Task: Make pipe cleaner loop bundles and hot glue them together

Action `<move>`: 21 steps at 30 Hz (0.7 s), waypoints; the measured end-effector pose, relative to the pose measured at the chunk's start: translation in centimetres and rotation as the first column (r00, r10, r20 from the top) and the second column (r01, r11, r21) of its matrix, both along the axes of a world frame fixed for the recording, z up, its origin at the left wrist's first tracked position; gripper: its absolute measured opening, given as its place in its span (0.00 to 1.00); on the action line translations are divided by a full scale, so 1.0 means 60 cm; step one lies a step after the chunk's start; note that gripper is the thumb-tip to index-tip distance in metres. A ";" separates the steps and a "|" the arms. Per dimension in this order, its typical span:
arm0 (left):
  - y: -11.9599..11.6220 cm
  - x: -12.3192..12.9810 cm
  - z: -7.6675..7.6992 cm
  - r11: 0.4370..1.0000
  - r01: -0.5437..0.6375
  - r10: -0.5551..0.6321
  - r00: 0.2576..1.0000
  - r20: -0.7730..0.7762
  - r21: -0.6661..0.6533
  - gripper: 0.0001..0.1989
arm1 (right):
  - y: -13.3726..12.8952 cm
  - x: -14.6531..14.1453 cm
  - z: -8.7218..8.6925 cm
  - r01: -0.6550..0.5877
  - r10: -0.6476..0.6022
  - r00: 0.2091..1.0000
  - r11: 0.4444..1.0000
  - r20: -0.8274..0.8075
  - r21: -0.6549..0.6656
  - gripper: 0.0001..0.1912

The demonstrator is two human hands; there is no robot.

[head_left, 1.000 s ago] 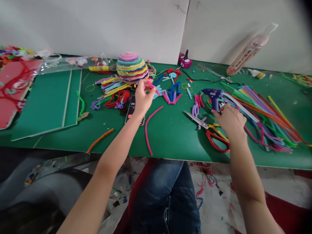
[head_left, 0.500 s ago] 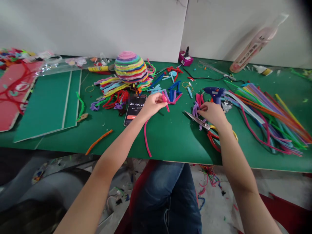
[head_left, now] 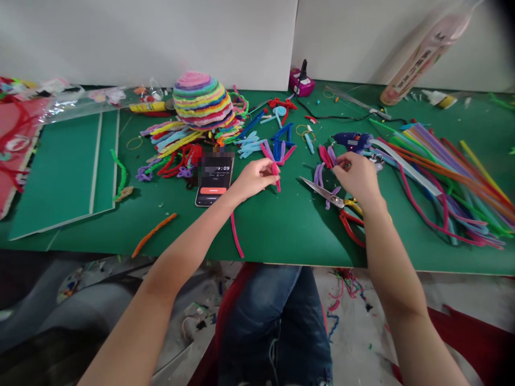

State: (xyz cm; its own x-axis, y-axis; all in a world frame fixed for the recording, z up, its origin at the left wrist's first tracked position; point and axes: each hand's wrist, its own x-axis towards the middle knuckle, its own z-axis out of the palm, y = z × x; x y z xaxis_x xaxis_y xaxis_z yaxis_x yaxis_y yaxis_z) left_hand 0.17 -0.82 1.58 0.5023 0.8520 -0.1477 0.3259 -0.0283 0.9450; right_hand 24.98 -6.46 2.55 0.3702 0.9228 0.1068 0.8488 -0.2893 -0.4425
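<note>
My left hand (head_left: 257,179) is closed in a pinch on a pink pipe cleaner (head_left: 276,172) above the green table. Pink and purple strands (head_left: 267,150) fan out just beyond the fingertips; whether they are joined to the held piece I cannot tell. To the right, my right hand (head_left: 356,174) pinches a short purple pipe cleaner piece (head_left: 332,156) beside a small pink bunch (head_left: 324,156). More purple pieces (head_left: 318,175) lie close to its fingers. Below that hand are scissors (head_left: 336,200) with red and yellow handles, their blades pointing left and partly over purple bits.
A blue glue gun (head_left: 354,141) lies behind my right hand. Long pipe cleaners (head_left: 454,182) spread across the right side. A phone (head_left: 214,182) showing a timer sits left of centre, near a striped dome (head_left: 203,102). A tall bottle (head_left: 426,59) stands at the back right.
The right hand has lifted slightly from the purple pieces, with one now between its fingers. The left hand keeps its pinch on the pink pipe cleaner. The view has shifted slightly.
</note>
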 end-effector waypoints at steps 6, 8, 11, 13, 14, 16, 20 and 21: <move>0.002 0.001 -0.012 0.999 0.009 -0.007 0.998 0.065 -0.038 0.04 | 0.002 -0.012 0.003 -0.065 0.090 0.918 0.995 -0.385 0.080 0.05; 0.000 0.002 -0.012 0.998 0.024 -0.018 0.995 0.095 -0.061 0.04 | -0.002 -0.026 0.009 -0.119 0.151 0.837 0.988 -0.526 0.094 0.04; -0.004 0.004 -0.008 0.995 0.044 -0.035 0.994 0.105 -0.088 0.04 | -0.010 -0.046 0.014 -0.203 0.227 0.727 0.973 -0.649 0.113 0.05; -0.006 0.005 -0.005 0.994 0.044 -0.035 0.994 0.099 -0.096 0.03 | -0.013 -0.056 0.011 -0.253 0.234 0.685 0.964 -0.690 0.075 0.05; -0.008 0.005 -0.004 0.994 0.045 -0.035 0.995 0.097 -0.098 0.03 | -0.014 -0.059 0.008 -0.279 0.234 0.674 0.959 -0.700 0.052 0.05; -0.009 0.006 -0.002 0.994 0.051 -0.041 0.994 0.100 -0.098 0.03 | -0.013 -0.063 0.001 -0.325 0.254 0.673 0.945 -0.695 0.030 0.07; -0.009 0.007 -0.003 0.995 0.055 -0.046 0.993 0.107 -0.085 0.03 | -0.012 -0.073 -0.010 -0.364 0.305 0.691 0.930 -0.655 0.049 0.07; -0.008 0.006 -0.005 0.996 0.051 -0.042 0.993 0.111 -0.076 0.03 | -0.012 -0.076 -0.011 -0.371 0.314 0.688 0.927 -0.655 0.054 0.06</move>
